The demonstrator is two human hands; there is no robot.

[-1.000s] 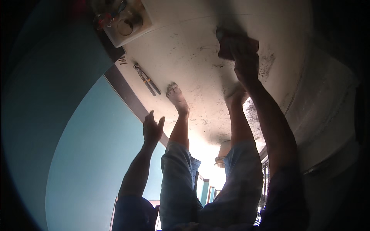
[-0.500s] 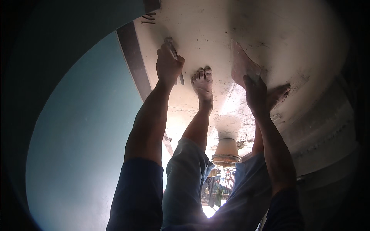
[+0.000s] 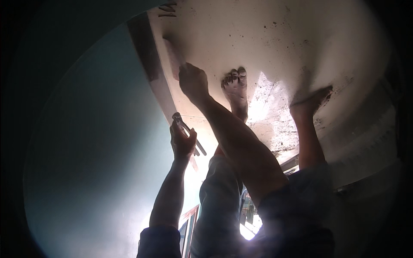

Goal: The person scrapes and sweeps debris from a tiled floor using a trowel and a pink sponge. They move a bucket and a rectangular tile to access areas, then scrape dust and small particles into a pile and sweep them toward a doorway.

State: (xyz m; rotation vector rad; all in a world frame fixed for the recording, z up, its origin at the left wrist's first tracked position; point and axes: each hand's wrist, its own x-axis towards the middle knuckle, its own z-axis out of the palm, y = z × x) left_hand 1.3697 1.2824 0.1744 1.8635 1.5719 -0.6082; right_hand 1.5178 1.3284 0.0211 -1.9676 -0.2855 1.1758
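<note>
My left hand [image 3: 183, 139] is closed around a pair of pincers [image 3: 177, 117], with the jaws up at the fingers and the handles slanting down past the thumb. It hovers near the foot of the blue-green wall. Farther forward, my right hand [image 3: 194, 84] grips a flat, pale, angular piece [image 3: 172, 53] that looks like a broken tile. The piece lies over or just above the floor, close to the dark strip along the wall; whether it touches the floor, I cannot tell. My right forearm crosses in front of my left leg.
The blue-green wall [image 3: 86, 142] fills the left side, with a dark strip [image 3: 144, 45] at its foot. My bare feet [image 3: 235, 88] stand on the pale, speckled floor [image 3: 241, 26]. Several thin dark marks or bits [image 3: 167, 9] show at the top. Bright light falls between my feet.
My right hand has swung left across my body, taking the pale piece to the wall strip. My left hand has drawn back nearer to me with the pincers. The bucket between my legs is now hidden.
</note>
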